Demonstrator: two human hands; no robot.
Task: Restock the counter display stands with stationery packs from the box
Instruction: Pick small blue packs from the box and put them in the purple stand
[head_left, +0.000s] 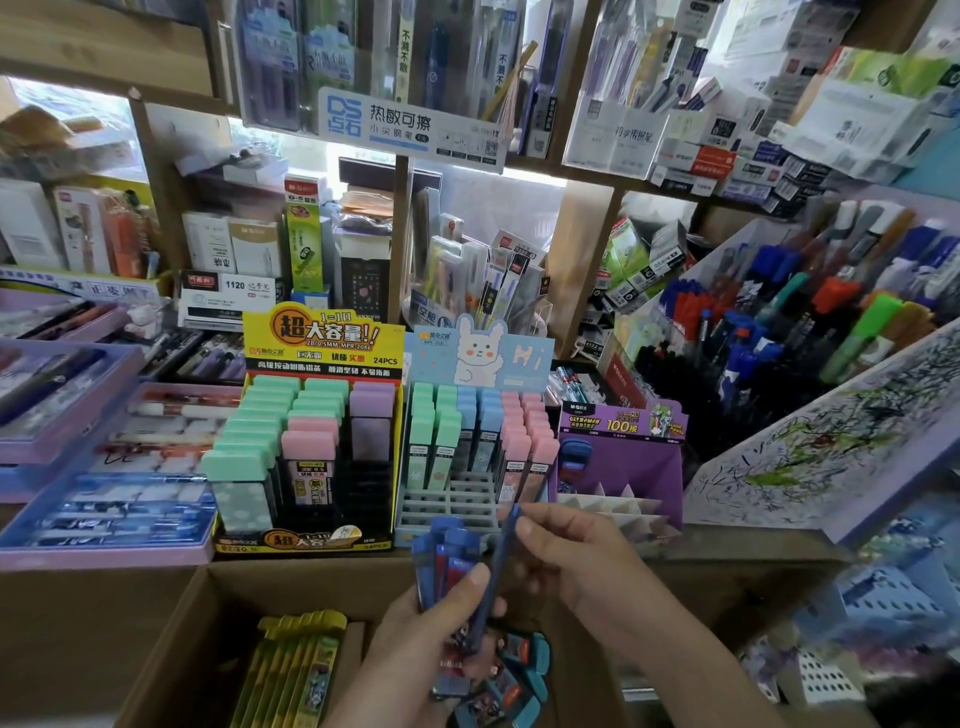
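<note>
Fingers of our left hand (415, 644) grip a stack of blue packs (441, 553); fingers of our right hand (576, 561) pinch a single blue pack (500, 566), edge-on. Both held over the open box (223, 613). Purple display stand (618, 462) just beyond.

Plainly a stationery shop counter. Crammed across the top of the frame with wooden shelves (584, 249) of hanging pen packs (270, 62) behind a printed brand sign (410, 124). Stocked at centre with a yellow display stand (322, 338) marked 24PCS, at right with tiers of loose pens (769, 312), at lower left with an open cardboard box (197, 623) of stationery packs (296, 670).
</note>
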